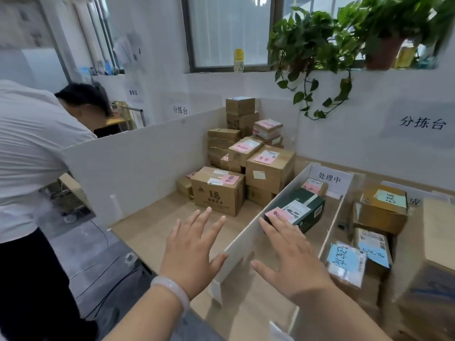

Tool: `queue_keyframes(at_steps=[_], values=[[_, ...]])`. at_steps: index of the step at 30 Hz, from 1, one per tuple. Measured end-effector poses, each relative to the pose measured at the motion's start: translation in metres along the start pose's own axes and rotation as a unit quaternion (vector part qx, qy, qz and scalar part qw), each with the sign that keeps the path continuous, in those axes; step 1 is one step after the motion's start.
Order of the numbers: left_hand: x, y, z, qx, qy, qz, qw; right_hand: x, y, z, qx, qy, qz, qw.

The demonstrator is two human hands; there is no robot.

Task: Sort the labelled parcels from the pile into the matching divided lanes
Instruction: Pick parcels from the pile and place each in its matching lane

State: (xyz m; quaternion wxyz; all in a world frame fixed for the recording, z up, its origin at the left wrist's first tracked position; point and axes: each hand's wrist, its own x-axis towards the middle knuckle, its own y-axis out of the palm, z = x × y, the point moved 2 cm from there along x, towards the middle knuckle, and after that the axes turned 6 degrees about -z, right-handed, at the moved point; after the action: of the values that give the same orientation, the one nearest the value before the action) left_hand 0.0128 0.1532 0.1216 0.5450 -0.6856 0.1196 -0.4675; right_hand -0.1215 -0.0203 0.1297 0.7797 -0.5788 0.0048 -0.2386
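One lane sign 处理中, wall sign 分拣台, carton marked 福

A smooth, pale, milky-white bangle circles the wrist of the left hand; the right hand and both forearms are bare.

I hold both hands out low in the centre of the frame, palms down. My left hand has straight, spread fingers. My right hand, just beside it, is spread likewise.
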Motion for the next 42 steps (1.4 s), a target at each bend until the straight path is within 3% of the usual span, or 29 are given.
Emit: queue_keyframes(at_steps=[6, 15, 23, 30, 35, 42], values=[[0.06, 0.037, 0.042, 0.001, -0.003, 0.018, 1.0, 0.08, 0.028, 0.0, 0.041, 0.023, 0.027, 0.999], [0.146, 0.091, 0.096, -0.069, -0.02, 0.047, 0.996, 0.178, 0.043, -0.012, 0.014, 0.045, -0.003, 0.999], [0.241, 0.169, 0.149, -0.158, 0.03, 0.108, 0.981, 0.249, 0.075, -0.01, 0.017, 0.179, -0.029, 0.983], [0.319, 0.223, 0.194, -0.241, 0.05, 0.144, 0.959, 0.322, 0.115, 0.002, -0.017, 0.255, -0.03, 0.966], [0.358, 0.252, 0.198, -0.283, 0.065, 0.201, 0.936, 0.352, 0.126, 0.008, -0.005, 0.284, -0.027, 0.958], [0.421, 0.287, 0.195, -0.379, 0.036, 0.222, 0.897, 0.418, 0.128, -0.02, 0.038, 0.323, -0.06, 0.944]])
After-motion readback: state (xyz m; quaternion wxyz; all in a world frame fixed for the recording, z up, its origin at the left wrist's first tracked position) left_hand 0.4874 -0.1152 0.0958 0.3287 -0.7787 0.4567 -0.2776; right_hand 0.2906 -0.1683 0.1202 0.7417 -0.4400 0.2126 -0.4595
